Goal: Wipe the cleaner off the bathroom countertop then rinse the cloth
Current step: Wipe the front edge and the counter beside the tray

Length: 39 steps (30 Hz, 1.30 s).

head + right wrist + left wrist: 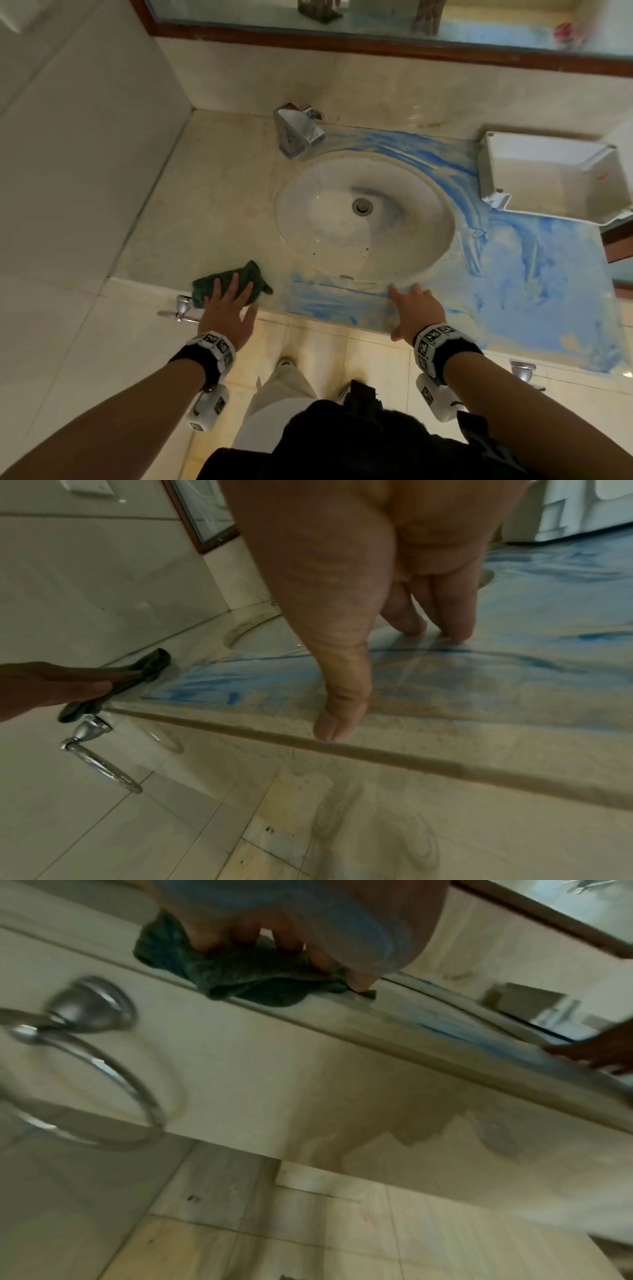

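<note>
While flattened, cloth (bunched) lies sideways.

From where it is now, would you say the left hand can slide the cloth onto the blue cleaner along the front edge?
Probably yes: the left hand presses the green cloth flat, and only bare countertop separates it from the blue cleaner.

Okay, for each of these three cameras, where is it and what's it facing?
Head: above, looking down at the sink and countertop; both forearms show.
Left wrist: under the left hand, looking along the fingers pressing the green cloth.
Right wrist: under the right hand, facing the blue cleaner.
Shared: cloth and towel ring.
</note>
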{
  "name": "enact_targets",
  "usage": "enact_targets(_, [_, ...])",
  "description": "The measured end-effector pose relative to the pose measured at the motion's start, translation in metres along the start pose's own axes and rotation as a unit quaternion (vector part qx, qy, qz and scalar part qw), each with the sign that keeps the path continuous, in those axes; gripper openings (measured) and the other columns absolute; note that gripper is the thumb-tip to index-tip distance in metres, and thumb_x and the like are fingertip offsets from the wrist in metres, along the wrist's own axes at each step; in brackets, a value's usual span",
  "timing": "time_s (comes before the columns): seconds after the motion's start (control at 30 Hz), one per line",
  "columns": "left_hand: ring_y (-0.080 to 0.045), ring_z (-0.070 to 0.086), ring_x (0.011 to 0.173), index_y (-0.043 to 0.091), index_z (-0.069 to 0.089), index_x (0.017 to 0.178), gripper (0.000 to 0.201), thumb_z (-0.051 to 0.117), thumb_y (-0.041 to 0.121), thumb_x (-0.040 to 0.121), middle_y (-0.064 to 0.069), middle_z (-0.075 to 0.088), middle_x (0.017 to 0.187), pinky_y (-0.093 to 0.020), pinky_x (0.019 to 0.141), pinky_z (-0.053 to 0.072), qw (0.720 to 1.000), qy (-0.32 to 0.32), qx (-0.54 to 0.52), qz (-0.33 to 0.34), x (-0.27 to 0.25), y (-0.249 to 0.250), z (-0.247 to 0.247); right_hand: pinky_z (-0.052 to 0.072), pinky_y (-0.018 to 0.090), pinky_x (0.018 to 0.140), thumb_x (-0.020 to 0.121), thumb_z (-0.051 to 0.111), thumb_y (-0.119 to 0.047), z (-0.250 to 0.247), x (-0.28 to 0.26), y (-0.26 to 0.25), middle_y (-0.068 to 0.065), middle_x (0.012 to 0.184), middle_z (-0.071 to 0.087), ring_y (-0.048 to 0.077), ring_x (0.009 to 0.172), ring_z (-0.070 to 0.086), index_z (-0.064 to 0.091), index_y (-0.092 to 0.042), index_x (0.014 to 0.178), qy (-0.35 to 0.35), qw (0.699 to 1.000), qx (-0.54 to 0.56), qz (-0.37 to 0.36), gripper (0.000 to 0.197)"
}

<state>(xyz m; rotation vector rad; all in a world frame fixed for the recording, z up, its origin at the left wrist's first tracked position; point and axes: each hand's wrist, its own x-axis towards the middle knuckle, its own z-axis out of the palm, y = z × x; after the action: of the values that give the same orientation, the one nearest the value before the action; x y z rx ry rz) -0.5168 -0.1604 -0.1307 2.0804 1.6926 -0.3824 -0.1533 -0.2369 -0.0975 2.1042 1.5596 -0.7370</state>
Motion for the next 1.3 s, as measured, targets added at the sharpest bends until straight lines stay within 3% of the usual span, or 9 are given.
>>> enact_targets(0.23, [-0.031, 0.007, 0.149, 0.035, 0.032, 0.149, 0.072, 0.004, 0.060, 0.088, 0.010, 0.004, 0.159, -0.057, 0.118, 0.015, 0.994, -0.036, 0.040, 0.098, -0.012, 0.044, 0.014, 0.051, 0.041, 0.093, 0.067, 0.085, -0.040, 0.000, -0.001, 0.001, 0.014, 0.139, 0.031, 0.034, 0.125, 0.037, 0.018, -0.033, 0.148, -0.003, 1.000, 0.011, -0.002, 0.105])
enact_targets(0.4, [-0.031, -0.001, 0.149, 0.031, 0.017, 0.155, 0.060, 0.013, 0.052, 0.099, 0.000, 0.000, 0.163, -0.054, 0.119, 0.008, 0.999, -0.005, -0.002, -0.041, 0.023, 0.002, -0.015, 0.052, 0.042, 0.091, 0.068, 0.085, -0.038, 0.002, -0.001, 0.003, 0.014, 0.142, 0.027, 0.035, 0.128, 0.033, 0.017, -0.034, 0.148, -0.003, 1.000, 0.022, -0.003, 0.106])
enact_targets(0.57, [-0.036, -0.003, 0.148, 0.031, 0.009, 0.156, 0.058, 0.024, 0.046, 0.102, -0.001, -0.004, 0.163, -0.058, 0.118, 0.011, 0.993, 0.000, -0.015, -0.118, 0.047, 0.041, -0.030, 0.051, 0.040, 0.092, 0.067, 0.086, -0.036, 0.001, 0.000, 0.000, 0.015, 0.142, 0.028, 0.034, 0.128, 0.034, 0.017, -0.031, 0.148, -0.008, 1.000, 0.019, -0.001, 0.106])
enact_targets(0.73, [-0.036, -0.004, 0.148, 0.033, 0.017, 0.154, 0.075, -0.008, 0.064, 0.090, 0.003, -0.001, 0.163, -0.059, 0.118, 0.006, 0.995, -0.079, 0.053, 0.042, 0.021, 0.083, 0.001, 0.052, 0.041, 0.092, 0.067, 0.086, -0.037, 0.000, -0.002, 0.001, 0.015, 0.143, 0.027, 0.034, 0.128, 0.033, 0.016, -0.032, 0.148, -0.009, 1.000, 0.022, 0.000, 0.107])
enact_targets(0.87, [-0.030, 0.009, 0.149, 0.034, 0.028, 0.151, 0.076, 0.000, 0.064, 0.087, 0.009, 0.004, 0.160, -0.052, 0.117, 0.018, 0.989, -0.086, 0.048, 0.108, -0.004, 0.068, -0.003, 0.052, 0.040, 0.089, 0.065, 0.087, -0.037, -0.001, -0.001, 0.001, 0.016, 0.142, 0.027, 0.034, 0.127, 0.033, 0.018, -0.032, 0.148, -0.007, 1.000, 0.025, -0.001, 0.107])
enact_targets(0.97, [-0.030, 0.000, 0.150, 0.030, 0.020, 0.154, 0.071, -0.003, 0.056, 0.092, 0.002, 0.002, 0.163, -0.050, 0.120, 0.012, 0.994, -0.061, 0.069, 0.054, 0.030, 0.045, -0.024, 0.052, 0.040, 0.089, 0.065, 0.087, -0.037, -0.001, 0.000, 0.002, 0.016, 0.141, 0.028, 0.035, 0.127, 0.034, 0.018, -0.032, 0.148, -0.009, 1.000, 0.023, -0.003, 0.108])
enact_targets(1.1, [-0.029, -0.001, 0.149, 0.034, 0.012, 0.155, 0.056, 0.020, 0.049, 0.102, 0.004, -0.002, 0.163, -0.050, 0.120, 0.009, 0.998, -0.029, -0.005, -0.057, 0.071, 0.044, -0.044, 0.052, 0.041, 0.090, 0.065, 0.087, -0.037, -0.001, 0.001, 0.002, 0.017, 0.142, 0.028, 0.036, 0.128, 0.033, 0.018, -0.031, 0.148, -0.010, 1.000, 0.027, -0.004, 0.108])
enact_targets(1.2, [-0.033, 0.000, 0.149, 0.032, 0.010, 0.155, 0.057, 0.019, 0.049, 0.102, 0.002, -0.002, 0.163, -0.054, 0.118, 0.014, 0.998, -0.035, 0.022, -0.045, 0.066, 0.058, -0.033, 0.052, 0.042, 0.092, 0.066, 0.086, -0.037, 0.000, 0.002, 0.002, 0.018, 0.145, 0.025, 0.037, 0.131, 0.031, 0.016, -0.031, 0.149, -0.012, 1.000, 0.024, -0.005, 0.110])
enact_targets(1.3, [-0.035, 0.003, 0.148, 0.030, 0.013, 0.155, 0.070, -0.001, 0.056, 0.091, 0.000, 0.000, 0.163, -0.054, 0.118, 0.019, 0.993, -0.080, 0.081, 0.038, 0.035, 0.071, -0.015, 0.052, 0.042, 0.092, 0.066, 0.086, -0.037, 0.000, 0.002, 0.002, 0.018, 0.145, 0.024, 0.037, 0.132, 0.030, 0.015, -0.031, 0.150, -0.010, 1.000, 0.026, -0.006, 0.110])
